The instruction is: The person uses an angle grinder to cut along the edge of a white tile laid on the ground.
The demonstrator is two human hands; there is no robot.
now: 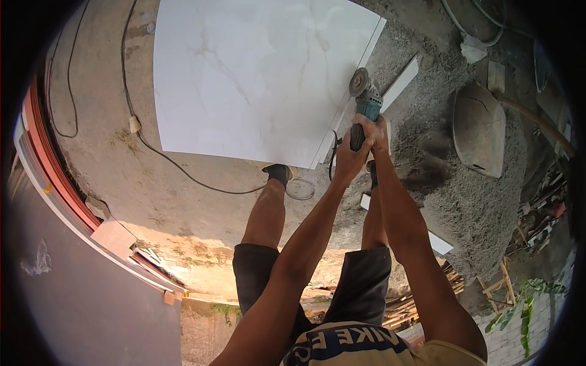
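Both my hands are closed around a teal-and-black angle grinder (pixel 368 107). My left hand (pixel 350 161) wraps the rear of its black handle, and my right hand (pixel 377 132) grips the body just ahead of it. The round cutting disc (pixel 360 82) sits over the right edge of a large white marbled slab (pixel 244 79). Along that edge runs a straight line that marks off a narrow strip. Whether the disc touches the slab or is spinning I cannot tell. A black cord hangs from the grinder's rear.
White offcut strips (pixel 400 84) lie right of the slab. Grey sand or gravel (pixel 482 213) is heaped farther right, with a shovel (pixel 479 131) on it. A black cable with a pale connector (pixel 135 124) crosses the ground at left. My feet stand at the slab's near edge.
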